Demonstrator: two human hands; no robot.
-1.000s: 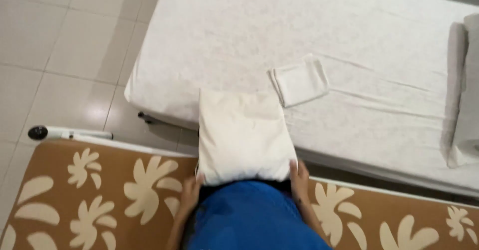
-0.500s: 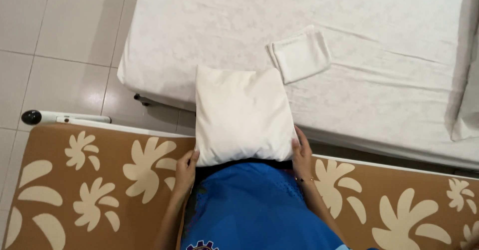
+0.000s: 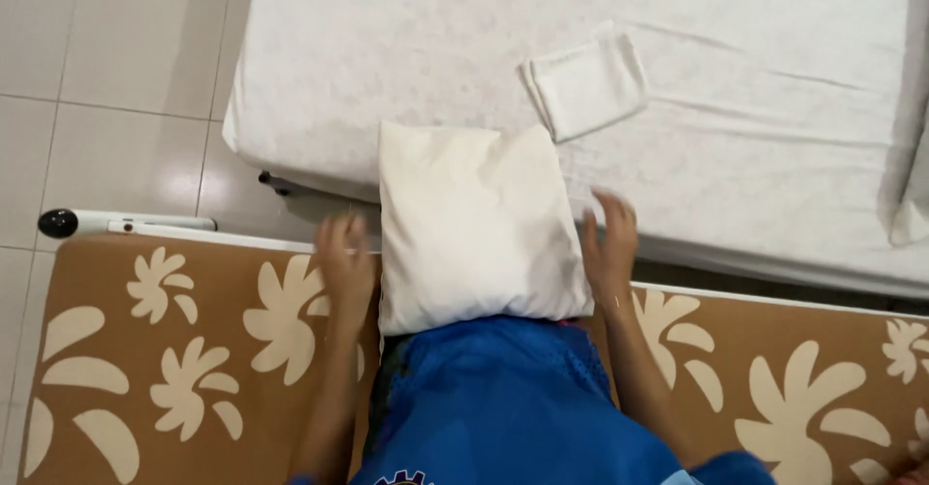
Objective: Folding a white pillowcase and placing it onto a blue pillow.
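Head view: A cream pillow (image 3: 474, 228) is seen partly inside a blue pillowcase (image 3: 503, 403), its upper end lying over the near edge of the white-sheeted bed (image 3: 387, 49). The left hand (image 3: 345, 264) is held spread at the pillow's left side, the right hand (image 3: 610, 243) spread at its right side; nothing is gripped. A folded white cloth (image 3: 587, 83) lies on the bed just beyond the pillow. A brown floral-patterned mattress (image 3: 164, 330) lies below.

Both hands, left hand (image 3: 345, 264) and right hand (image 3: 610, 243), are motion-blurred; the cream fabric pillow's (image 3: 472, 226) lower edge hides behind blue cloth (image 3: 503, 403).
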